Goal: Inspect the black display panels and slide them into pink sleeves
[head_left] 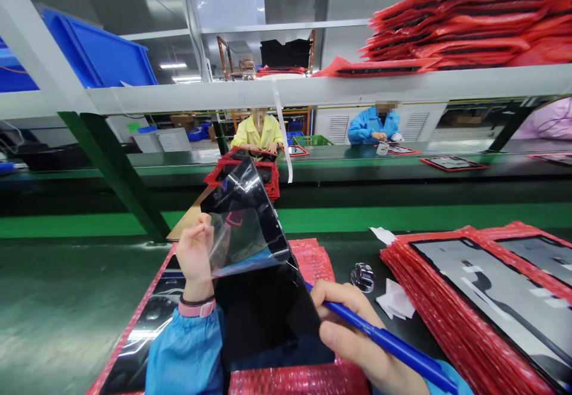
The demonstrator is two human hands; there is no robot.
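My left hand (195,251) is closed in a pinch on the edge of a clear plastic film (241,234). The film is lifted and curls over a glossy black screen panel (268,317), which stands tilted in front of me. My right hand (353,317) is closed around a blue pen (384,338), with its fingers at the panel's right edge. Red bubble-wrap bags (297,380) lie under the panel. Left of it, partly behind my left sleeve, another glossy black panel (156,305) rests on red wrap.
At right stand stacks of red bubble-wrap bags (420,288) with grey-backed panels (482,294) on top. A small shiny metal object (363,277) and white paper pieces (395,299) lie beside them. A shelf (313,90) crosses overhead, bearing more red bags. Two co-workers sit across the line.
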